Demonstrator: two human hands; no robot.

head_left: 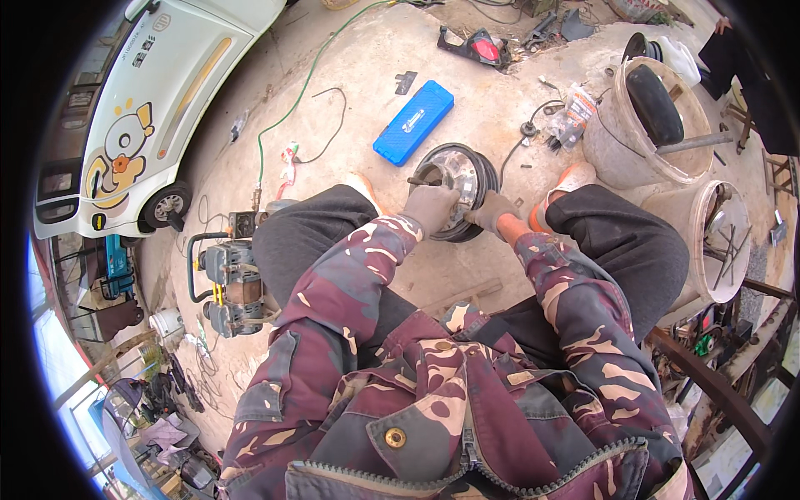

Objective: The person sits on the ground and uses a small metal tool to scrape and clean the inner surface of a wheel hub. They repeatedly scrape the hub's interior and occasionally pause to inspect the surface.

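On the concrete between my feet lies a round wheel [460,172] with a silver metal middle and a dark rim. My left hand [428,208], in a grey-brown work glove, is closed over the wheel's left side. A short dark stub [416,181] pokes out beside that fist; the rest of what it grips is hidden. My right hand [492,213], gloved too, has its fingers curled at the lower right of the wheel and appears to grip its rim. Just beyond the wheel is a blue plastic case [414,123], closed.
An air compressor [236,279] stands left of my leg, with a green hose [293,102] running away from it. Two large whitish buckets [612,137] are at the right. A white van [167,92] is parked at the left. A person [750,67] stands far right.
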